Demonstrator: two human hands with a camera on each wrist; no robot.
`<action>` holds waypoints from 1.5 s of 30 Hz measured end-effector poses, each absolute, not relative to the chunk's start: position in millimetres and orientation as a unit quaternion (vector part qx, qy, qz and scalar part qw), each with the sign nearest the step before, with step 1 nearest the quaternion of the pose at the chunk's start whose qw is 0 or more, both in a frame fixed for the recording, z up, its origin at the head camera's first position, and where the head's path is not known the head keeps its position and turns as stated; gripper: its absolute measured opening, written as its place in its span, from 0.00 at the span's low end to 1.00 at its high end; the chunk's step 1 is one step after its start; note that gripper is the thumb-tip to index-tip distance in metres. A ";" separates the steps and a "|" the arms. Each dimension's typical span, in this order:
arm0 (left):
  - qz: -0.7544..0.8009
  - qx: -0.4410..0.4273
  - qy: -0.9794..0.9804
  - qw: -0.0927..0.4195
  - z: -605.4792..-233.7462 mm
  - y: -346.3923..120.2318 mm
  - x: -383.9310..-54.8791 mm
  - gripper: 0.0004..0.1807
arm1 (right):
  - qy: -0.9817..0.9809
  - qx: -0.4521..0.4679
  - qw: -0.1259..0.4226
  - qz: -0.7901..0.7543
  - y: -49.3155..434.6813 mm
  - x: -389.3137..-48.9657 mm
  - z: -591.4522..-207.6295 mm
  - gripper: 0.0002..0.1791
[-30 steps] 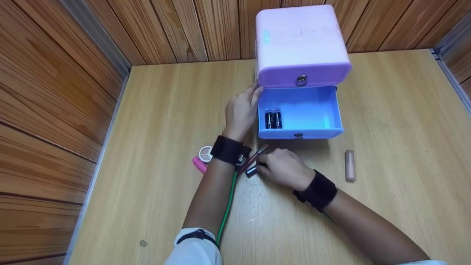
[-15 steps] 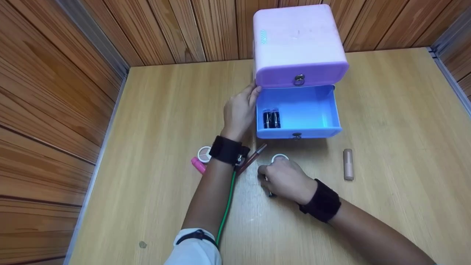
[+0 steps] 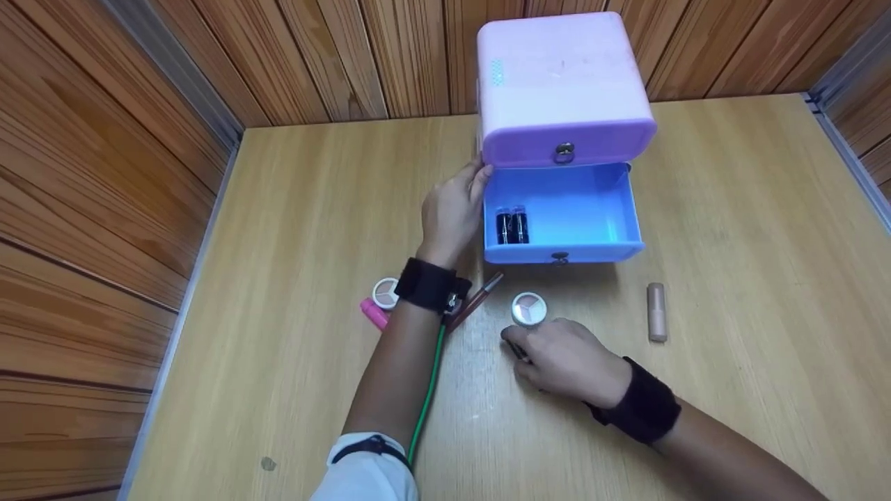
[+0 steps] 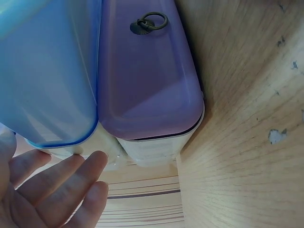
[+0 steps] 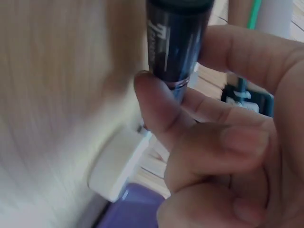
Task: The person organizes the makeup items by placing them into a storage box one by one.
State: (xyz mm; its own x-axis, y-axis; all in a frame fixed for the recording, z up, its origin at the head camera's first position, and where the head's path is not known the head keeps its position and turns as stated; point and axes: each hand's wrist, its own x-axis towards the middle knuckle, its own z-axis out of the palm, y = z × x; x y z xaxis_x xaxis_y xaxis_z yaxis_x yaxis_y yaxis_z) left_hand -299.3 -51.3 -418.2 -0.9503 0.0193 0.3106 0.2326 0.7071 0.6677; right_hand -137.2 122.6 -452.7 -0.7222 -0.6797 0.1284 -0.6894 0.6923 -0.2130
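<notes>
My right hand [image 3: 567, 358] pinches a black lipstick tube [image 5: 175, 42] with white lettering, between thumb and fingers, low over the table. Just beyond its knuckles lies a round white-rimmed powder compact [image 3: 529, 309], seen from the side in the right wrist view. My left hand [image 3: 449, 212] rests against the left side of a pink and purple drawer box [image 3: 567, 76], thumb at the front edge; in the left wrist view its fingers [image 4: 71, 190] extend loosely along the side. The blue drawer [image 3: 578, 252] is pulled out, with two black lipsticks [image 3: 512, 226] in its left part.
Under my left forearm lie a second compact [image 3: 385, 293], a pink tube [image 3: 374, 313] and dark red pencil-like sticks [image 3: 477, 304], all partly covered. A beige tube [image 3: 656, 312] lies on the right. A green cable [image 3: 431, 390] runs along the left forearm. Wood panels [image 3: 411, 56] back the table.
My right hand has drawn the lipstick tube away from the red sticks, rightward and nearer the body, uncovering the compact. The left hand keeps its place on the box.
</notes>
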 end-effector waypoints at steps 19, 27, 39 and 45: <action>-0.370 -0.067 -0.915 0.145 -418.1 -52.7 -299.5 0.30 | -0.920 0.330 0.063 0.204 143.3 -144.1 -401.9 0.22; -0.373 -0.070 -0.914 0.141 -418.9 -51.4 -300.6 0.31 | -0.920 0.315 0.084 0.218 151.5 -147.7 -389.1 0.24; -0.389 -0.069 -0.908 0.139 -418.6 -52.2 -299.8 0.32 | -0.894 0.324 0.168 0.260 158.5 -153.9 -377.6 0.25; -0.384 -0.070 -0.910 0.140 -419.7 -51.5 -300.0 0.31 | -0.884 0.313 0.195 0.288 161.4 -163.9 -372.1 0.24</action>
State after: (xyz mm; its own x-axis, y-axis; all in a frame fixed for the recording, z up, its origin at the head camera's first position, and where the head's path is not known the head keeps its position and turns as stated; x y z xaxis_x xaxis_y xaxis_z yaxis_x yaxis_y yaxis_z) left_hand -300.0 -51.5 -419.7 -0.9509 0.0198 0.3089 0.2350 0.6955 0.6790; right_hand -163.9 161.4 -372.1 -0.7285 -0.4404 0.5247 -0.6650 0.6384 -0.3874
